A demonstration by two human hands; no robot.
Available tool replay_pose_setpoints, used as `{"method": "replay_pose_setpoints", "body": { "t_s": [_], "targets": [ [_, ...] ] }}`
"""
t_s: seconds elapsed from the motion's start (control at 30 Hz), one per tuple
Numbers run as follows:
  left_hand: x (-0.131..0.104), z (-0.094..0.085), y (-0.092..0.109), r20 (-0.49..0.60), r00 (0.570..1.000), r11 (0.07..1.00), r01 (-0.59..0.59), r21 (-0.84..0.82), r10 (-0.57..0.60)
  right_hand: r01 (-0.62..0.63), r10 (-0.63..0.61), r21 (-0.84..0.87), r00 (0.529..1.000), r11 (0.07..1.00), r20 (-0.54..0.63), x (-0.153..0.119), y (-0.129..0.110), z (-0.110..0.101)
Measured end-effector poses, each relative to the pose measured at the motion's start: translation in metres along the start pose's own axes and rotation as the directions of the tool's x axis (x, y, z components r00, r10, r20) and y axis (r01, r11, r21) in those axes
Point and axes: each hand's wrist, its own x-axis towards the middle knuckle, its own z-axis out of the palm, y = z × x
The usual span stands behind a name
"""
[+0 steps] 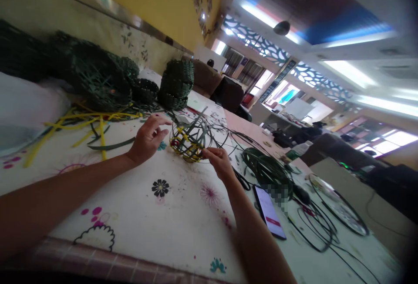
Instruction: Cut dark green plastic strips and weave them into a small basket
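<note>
A small, partly woven basket (187, 144) of dark green and yellow strips sits on the flowered tablecloth (183, 214), with loose green strip ends sticking up and out. My right hand (218, 158) pinches its right side, thumb and fingers closed around a strip at the rim. To the left of the basket, my left hand (149, 139) is held apart from it, fingers and thumb spread with nothing between them. Yellow strips (102, 134) and a few green ones lie on the cloth left of that hand.
Finished dark green baskets (176, 81) stand along the wall side, beside a white plastic bag (29, 110). On the right lie a coil of green strips (264, 168), a phone (270, 214) with its screen lit, and a round plate-like object (341, 208).
</note>
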Motion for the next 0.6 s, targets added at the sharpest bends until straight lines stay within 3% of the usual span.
{"method": "replay_pose_setpoints", "body": {
  "t_s": [0.07, 0.23, 0.37, 0.5, 0.6],
  "targets": [
    [-0.002, 0.0, 0.008, 0.02, 0.999, 0.999, -0.045, 0.015, 0.045, 0.005, -0.004, -0.013, 1.0, 1.0, 0.017, 0.0, -0.001, 0.003],
    [-0.015, 0.01, 0.025, 0.211, 0.967, 0.981, -0.166, 0.099, 0.143, 0.036, -0.033, -0.079, 0.999, 0.996, 0.037, -0.005, -0.008, 0.018],
    [-0.024, 0.019, 0.021, 0.279, 0.95, 0.966, -0.192, 0.176, 0.138, 0.102, -0.091, -0.163, 0.993, 0.981, 0.074, -0.012, -0.02, 0.03],
    [-0.026, 0.022, 0.013, 0.327, 0.917, 0.932, -0.302, 0.2, 0.227, 0.197, -0.182, -0.301, 0.98, 0.933, 0.078, -0.016, -0.026, 0.033],
    [-0.024, 0.02, 0.013, 0.33, 0.895, 0.872, -0.398, 0.286, 0.3, 0.169, -0.161, -0.285, 0.986, 0.943, 0.05, -0.014, -0.025, 0.029]
  ]
}}
